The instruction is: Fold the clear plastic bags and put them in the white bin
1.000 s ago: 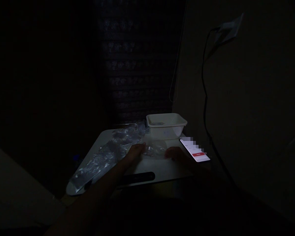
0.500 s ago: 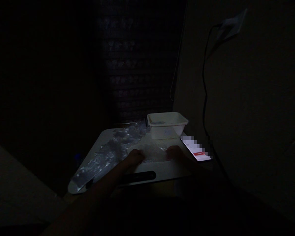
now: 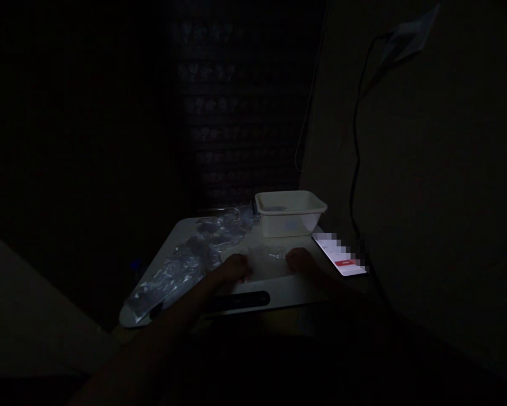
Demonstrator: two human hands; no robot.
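Note:
A clear plastic bag [image 3: 267, 264] lies stretched flat over the white table [image 3: 308, 290], between my two hands. My left hand [image 3: 236, 267] is closed on its left edge, fingers curled. At the right edge my right hand [image 3: 299, 260] is closed too, pinching the plastic. To the left of my left hand, a heap of crumpled clear plastic bags [image 3: 189, 262] spreads along the table. Behind my hands stands a white plastic tub [image 3: 291, 223], with something pale and hard to make out inside. The light is very dim, so fingertips are partly lost in shadow.
A lit phone [image 3: 340, 256] lies at the table's right edge. A black cable [image 3: 357, 152] runs down the right wall from a socket [image 3: 411, 36]. The table has a dark slot [image 3: 247, 300] near its front edge. A blue object [image 3: 135, 264] shows beyond the left side.
The view has shifted slightly, moving the scene a little to the right. Both hands keep their grip, and the plastic bag between them looks flatter.

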